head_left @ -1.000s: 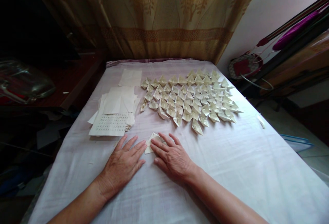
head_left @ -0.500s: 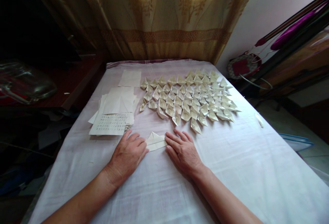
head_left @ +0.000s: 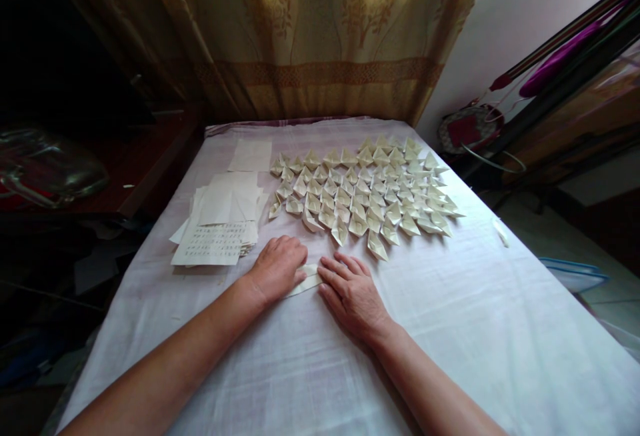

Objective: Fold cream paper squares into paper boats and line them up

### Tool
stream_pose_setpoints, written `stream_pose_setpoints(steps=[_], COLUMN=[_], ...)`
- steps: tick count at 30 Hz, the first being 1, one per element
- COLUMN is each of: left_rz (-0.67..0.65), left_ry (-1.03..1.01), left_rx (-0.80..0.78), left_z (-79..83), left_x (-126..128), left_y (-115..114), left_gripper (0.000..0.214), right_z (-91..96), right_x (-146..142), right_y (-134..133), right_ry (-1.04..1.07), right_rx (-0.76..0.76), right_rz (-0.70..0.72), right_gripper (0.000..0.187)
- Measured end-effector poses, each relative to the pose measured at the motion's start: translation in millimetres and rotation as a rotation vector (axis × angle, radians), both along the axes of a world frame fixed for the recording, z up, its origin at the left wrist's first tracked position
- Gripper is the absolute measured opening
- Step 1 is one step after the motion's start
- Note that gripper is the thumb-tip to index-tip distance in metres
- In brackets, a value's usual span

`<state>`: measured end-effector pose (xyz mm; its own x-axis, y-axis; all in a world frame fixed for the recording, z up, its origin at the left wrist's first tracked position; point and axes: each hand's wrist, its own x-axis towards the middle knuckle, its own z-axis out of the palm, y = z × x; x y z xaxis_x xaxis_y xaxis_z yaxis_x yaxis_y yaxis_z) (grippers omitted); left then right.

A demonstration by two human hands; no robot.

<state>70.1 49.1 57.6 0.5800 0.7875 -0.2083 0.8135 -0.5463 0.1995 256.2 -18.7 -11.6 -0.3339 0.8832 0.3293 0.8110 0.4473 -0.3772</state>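
Note:
A strip-like piece of folded paper (head_left: 309, 281) lies on the cloth between my two hands. My left hand (head_left: 280, 266) is closed over its left part, fingers curled and thumb along the paper, so much of that part is hidden. With fingers laid out flat, my right hand (head_left: 354, 293) presses down on the paper's right end. Just beyond the hands stand many small folded paper boats (head_left: 357, 223) in packed rows. To the left of them is a loose stack of paper sheets (head_left: 227, 199), some bearing rows of printed or written characters.
A white cloth covers the table (head_left: 240, 383). Another sheet (head_left: 250, 156) lies behind the stack. Near the right edge is a small white scrap (head_left: 500, 233). A curtain (head_left: 320, 43) hangs at the back. On the dark side table (head_left: 165, 156) sits a clear plastic-looking container (head_left: 55, 163).
My left hand has slid right along the folded paper, curling its fingers and covering the triangular peak. The right hand stays about where it was. The view has shifted slightly.

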Motion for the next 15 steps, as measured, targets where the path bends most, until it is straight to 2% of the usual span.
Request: stream_pose_setpoints(steps=[7, 9, 11, 15], left_rz=[-0.007, 0.000, 0.052, 0.293], left_ry=[-0.048, -0.116, -0.262, -0.667], left_rx=[-0.067, -0.075, -0.095, -0.221], left_z=[1.1, 0.8, -1.1, -12.3], left_x=[5, 4, 4, 4], left_y=[1, 0, -2, -6], left_gripper=[0.014, 0.012, 0.012, 0.007], right_z=[-1.7, -4.5, -7.3, -9.1], right_x=[3, 5, 6, 8], right_y=[0, 1, 2, 4], right_ry=[0.075, 0.117, 0.163, 0.255], right_rx=[-0.021, -0.012, 0.003, 0.031], right_rz=[0.000, -0.010, -0.015, -0.037], right_gripper=[0.043, 0.048, 0.054, 0.064])
